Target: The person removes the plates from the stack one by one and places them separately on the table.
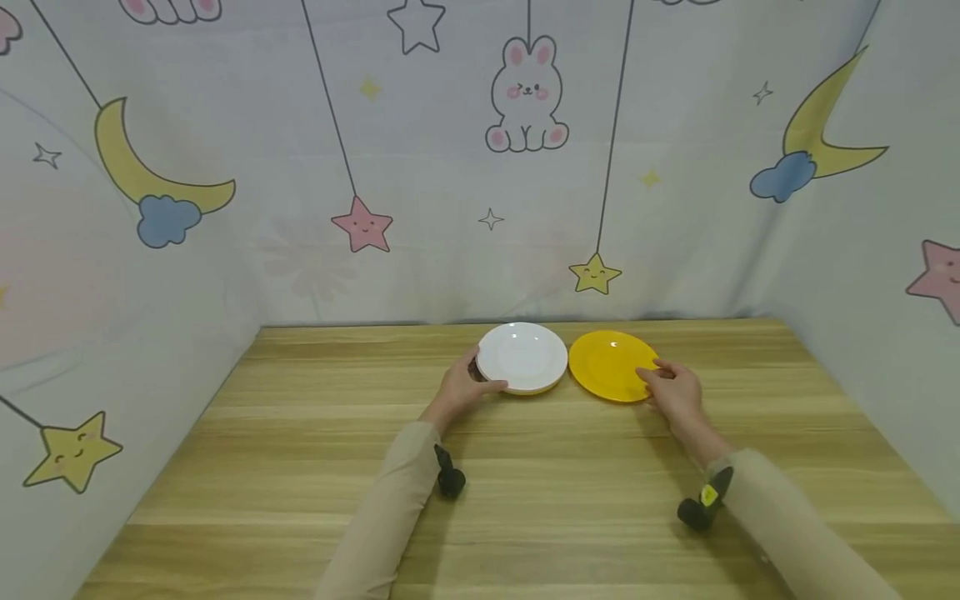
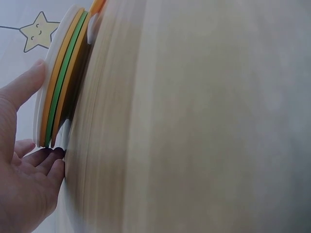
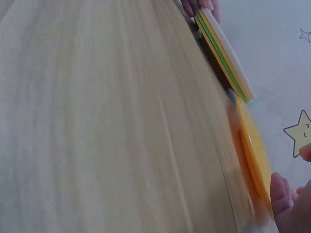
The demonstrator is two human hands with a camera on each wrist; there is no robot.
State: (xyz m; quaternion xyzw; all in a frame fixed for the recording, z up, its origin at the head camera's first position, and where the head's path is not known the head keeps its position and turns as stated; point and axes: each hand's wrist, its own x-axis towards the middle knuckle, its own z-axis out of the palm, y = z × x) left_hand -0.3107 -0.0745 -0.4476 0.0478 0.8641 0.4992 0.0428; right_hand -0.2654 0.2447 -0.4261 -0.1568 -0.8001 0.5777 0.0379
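A stack of plates (image 1: 522, 357) stands near the back of the table, its top plate white. Below the white one, the left wrist view shows orange and green plate edges (image 2: 60, 77). My left hand (image 1: 459, 388) holds this stack at its left and front rim, thumb and fingers spread around the edge. Just right of the stack lies a yellow plate (image 1: 606, 365), its rim close to the stack. My right hand (image 1: 677, 395) pinches the yellow plate's right rim. Only part of that hand shows in the right wrist view, beside the plate (image 3: 257, 150).
The wood-grain table (image 1: 540, 500) stretches in front of the plates. A pale fabric wall (image 1: 450, 167) with printed stars, moons and a rabbit rises right behind them. More of the fabric hangs at both sides. Each forearm wears a small black wrist camera (image 1: 450, 479).
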